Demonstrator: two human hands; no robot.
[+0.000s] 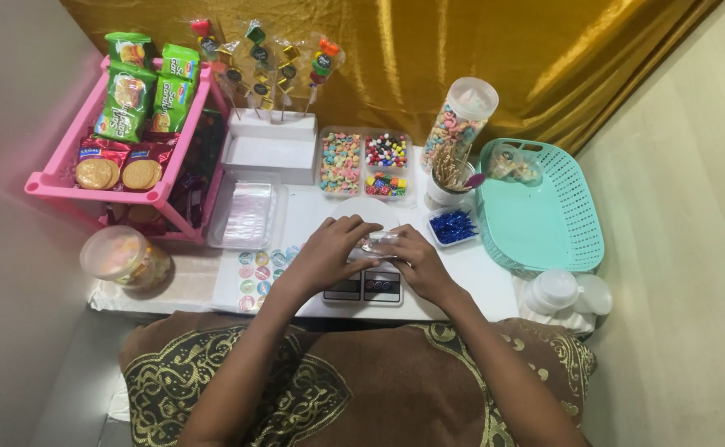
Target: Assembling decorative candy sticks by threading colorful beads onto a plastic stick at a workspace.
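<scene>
We see 2 hands: the left hand [327,251] and right hand [410,259] both pinch 1 small clear crinkly plastic packet [376,242] above the white digital scale [367,287]. Beyond it sits 1 clear 3-compartment tray of coloured candies [365,164], with 1 round mint-green perforated plastic basket [561,219] to the right.

low white table [495,285], surface largely occupied. landmark: digital kitchen scale [367,285] at front centre. left of scale: sheet of round coloured stickers [256,269], then a lidded clear plastic tub [122,257]. behind-left: clear tray of plastic bags [247,215], pink plastic rack [127,178]. behind: divided clear box of coloured candies [364,164]. right: small dish of blue glitter strips [453,225], mint-green plastic basket [544,211].
</scene>
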